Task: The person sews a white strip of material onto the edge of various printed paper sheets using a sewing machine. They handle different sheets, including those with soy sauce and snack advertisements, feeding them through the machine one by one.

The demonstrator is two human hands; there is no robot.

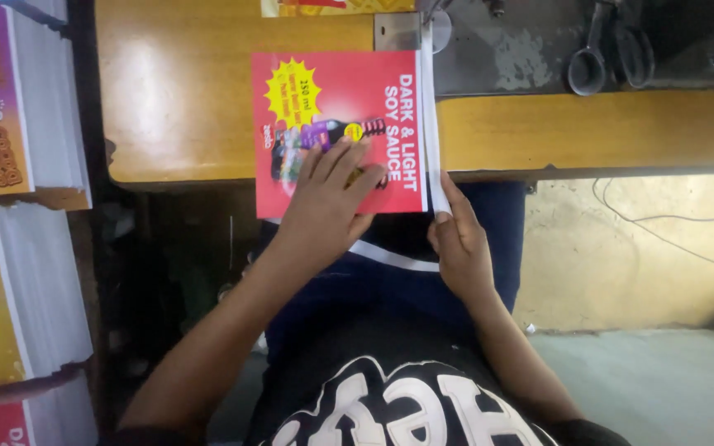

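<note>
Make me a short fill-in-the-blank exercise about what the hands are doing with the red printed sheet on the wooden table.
1. The left hand lies flat on the ____ printed sheet.
2. The right hand touches the sheet's ____ edge strip.
3. The sheet's near end hangs over the edge of the wooden ____.
4. A pair of metal ____ lies at the top right.

Missing words: red; white; table; scissors

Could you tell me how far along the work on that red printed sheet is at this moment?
Done: the red sheet lies flat on the wooden table, its near part overhanging the edge. In hand: the left hand presses it down, while the right hand touches the white strip along its right edge. Left: stacks of printed sheets wait at the side; scissors lie untouched.
</note>
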